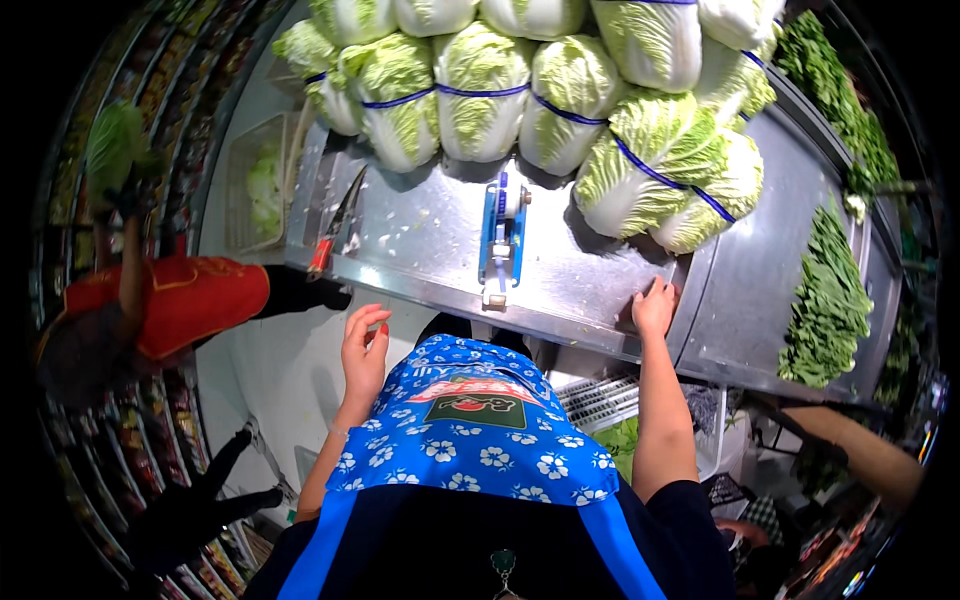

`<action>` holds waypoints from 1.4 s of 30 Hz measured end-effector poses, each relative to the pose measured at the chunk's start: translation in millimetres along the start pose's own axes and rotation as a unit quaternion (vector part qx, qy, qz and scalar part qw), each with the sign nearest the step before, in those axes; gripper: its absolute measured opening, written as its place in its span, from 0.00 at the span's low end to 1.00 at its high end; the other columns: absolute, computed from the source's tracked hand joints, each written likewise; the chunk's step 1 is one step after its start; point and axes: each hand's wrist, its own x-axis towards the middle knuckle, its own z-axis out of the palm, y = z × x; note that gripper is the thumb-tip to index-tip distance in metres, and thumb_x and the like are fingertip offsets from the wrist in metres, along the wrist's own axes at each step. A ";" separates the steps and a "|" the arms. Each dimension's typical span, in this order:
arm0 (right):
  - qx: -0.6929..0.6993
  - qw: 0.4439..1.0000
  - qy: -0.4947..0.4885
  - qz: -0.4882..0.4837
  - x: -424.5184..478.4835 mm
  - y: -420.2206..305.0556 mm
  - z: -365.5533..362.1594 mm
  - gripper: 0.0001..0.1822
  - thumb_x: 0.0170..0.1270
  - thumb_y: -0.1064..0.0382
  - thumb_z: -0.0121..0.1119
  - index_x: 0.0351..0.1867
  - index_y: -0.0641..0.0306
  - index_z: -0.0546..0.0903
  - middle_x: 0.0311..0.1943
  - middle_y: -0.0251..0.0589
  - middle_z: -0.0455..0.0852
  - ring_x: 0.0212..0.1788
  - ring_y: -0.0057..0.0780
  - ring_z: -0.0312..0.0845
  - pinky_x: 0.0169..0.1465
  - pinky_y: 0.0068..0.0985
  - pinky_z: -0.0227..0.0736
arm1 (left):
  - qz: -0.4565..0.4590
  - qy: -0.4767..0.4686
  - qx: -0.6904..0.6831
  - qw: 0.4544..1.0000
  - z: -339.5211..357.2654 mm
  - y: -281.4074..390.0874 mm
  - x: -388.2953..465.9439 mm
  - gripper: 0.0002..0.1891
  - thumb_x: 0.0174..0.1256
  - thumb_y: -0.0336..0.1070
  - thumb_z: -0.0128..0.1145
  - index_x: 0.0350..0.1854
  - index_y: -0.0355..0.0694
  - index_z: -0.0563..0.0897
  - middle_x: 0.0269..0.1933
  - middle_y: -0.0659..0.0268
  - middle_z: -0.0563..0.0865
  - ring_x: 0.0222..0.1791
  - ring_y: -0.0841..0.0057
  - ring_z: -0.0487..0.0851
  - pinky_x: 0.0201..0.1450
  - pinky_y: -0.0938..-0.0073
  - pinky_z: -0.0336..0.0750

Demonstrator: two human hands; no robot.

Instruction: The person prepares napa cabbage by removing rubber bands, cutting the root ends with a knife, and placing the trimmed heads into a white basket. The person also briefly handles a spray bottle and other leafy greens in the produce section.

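My left hand [365, 349] hovers in front of the metal counter's edge, loosely curled, thumb and fingers apart and nothing in it. At the counter's right end my right hand [654, 306] rests against the steel worktop [420, 225], seemingly holding nothing. Just beyond it lies a napa cabbage pair [652, 165] bound with purple-blue tape. Several more taped napa cabbages [484, 97] are stacked along the back. A blue tape dispenser [504, 232] with a tape roll stands mid-counter. To its left is a knife [337, 225] with a red handle.
Leafy greens [829, 307] lie on the adjoining steel counter [739, 300]. A plastic crate [259, 184] with cabbage leaves stands left of the worktop. A person in a red apron [187, 300] holds a cabbage [112, 154] by the shelves. Below right sits a white slatted crate [600, 401].
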 end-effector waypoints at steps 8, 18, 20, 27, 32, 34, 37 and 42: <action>0.051 0.996 0.061 -0.042 7.4 29.9 40.8 0.03 0.54 0.68 0.58 0.27 0.58 0.83 0.33 0.47 0.85 0.38 0.48 0.82 0.44 0.40 0.76 | -0.044 0.062 -0.024 0.997 -20.5 -12.6 -24.8 0.11 0.65 0.24 0.54 0.47 0.41 0.84 0.56 0.62 0.79 0.51 0.76 0.79 0.48 0.81 0.74; 0.139 0.836 -0.485 -0.215 -26.5 -32.6 -70.8 0.19 0.50 0.74 0.67 0.46 0.61 0.83 0.26 0.34 0.87 0.30 0.20 0.81 0.36 0.23 0.76 | 0.038 0.072 0.079 0.994 -60.9 -50.4 25.3 0.13 0.61 0.31 0.60 0.49 0.42 0.83 0.56 0.59 0.78 0.55 0.64 0.76 0.54 0.67 0.74; -0.057 0.824 -0.471 -0.310 -58.9 -93.0 -123.7 0.19 0.51 0.75 0.68 0.47 0.61 0.83 0.26 0.33 0.86 0.30 0.19 0.81 0.35 0.22 0.75 | 0.033 0.094 0.209 0.973 -75.2 -62.5 46.3 0.16 0.59 0.33 0.62 0.51 0.43 0.82 0.56 0.58 0.77 0.57 0.60 0.74 0.57 0.63 0.72; 0.106 0.824 -0.401 -0.386 -96.3 -195.1 -133.4 0.22 0.50 0.76 0.66 0.49 0.58 0.83 0.24 0.31 0.82 0.28 0.19 0.77 0.37 0.23 0.75 | -0.016 0.132 0.366 0.921 -81.9 -101.1 135.8 0.33 0.54 0.45 0.69 0.63 0.40 0.72 0.57 0.58 0.75 0.59 0.57 0.71 0.60 0.59 0.69; 0.136 0.745 -0.469 -0.455 -139.7 -243.5 -123.0 0.23 0.51 0.77 0.61 0.51 0.56 0.82 0.27 0.33 0.84 0.29 0.22 0.78 0.37 0.23 0.74 | -0.018 0.144 0.370 0.918 -73.0 -144.6 150.1 0.22 0.58 0.42 0.65 0.53 0.41 0.77 0.53 0.59 0.76 0.55 0.58 0.73 0.57 0.59 0.69; 0.188 0.734 -0.488 -0.434 -148.0 -242.3 -109.4 0.22 0.55 0.77 0.61 0.52 0.57 0.81 0.28 0.32 0.83 0.30 0.20 0.77 0.38 0.22 0.74 | 0.013 0.194 0.369 0.909 -80.1 -147.7 140.2 0.11 0.63 0.37 0.58 0.45 0.41 0.80 0.47 0.59 0.78 0.52 0.58 0.74 0.55 0.57 0.70; 0.154 0.798 -0.458 -0.360 -144.6 -224.4 -93.0 0.23 0.57 0.75 0.63 0.55 0.58 0.80 0.31 0.30 0.83 0.33 0.18 0.78 0.40 0.22 0.75 | -0.002 0.258 0.348 0.901 -70.1 -153.3 156.8 0.09 0.65 0.37 0.54 0.43 0.42 0.81 0.45 0.59 0.79 0.50 0.58 0.76 0.54 0.58 0.71; 0.276 0.751 -0.522 -0.296 -122.5 -232.3 -52.1 0.21 0.56 0.75 0.62 0.54 0.59 0.82 0.31 0.30 0.82 0.35 0.19 0.79 0.41 0.21 0.75 | -0.014 0.294 0.352 0.888 -83.2 -143.9 164.9 0.19 0.55 0.42 0.65 0.49 0.45 0.80 0.44 0.64 0.79 0.49 0.65 0.75 0.52 0.58 0.68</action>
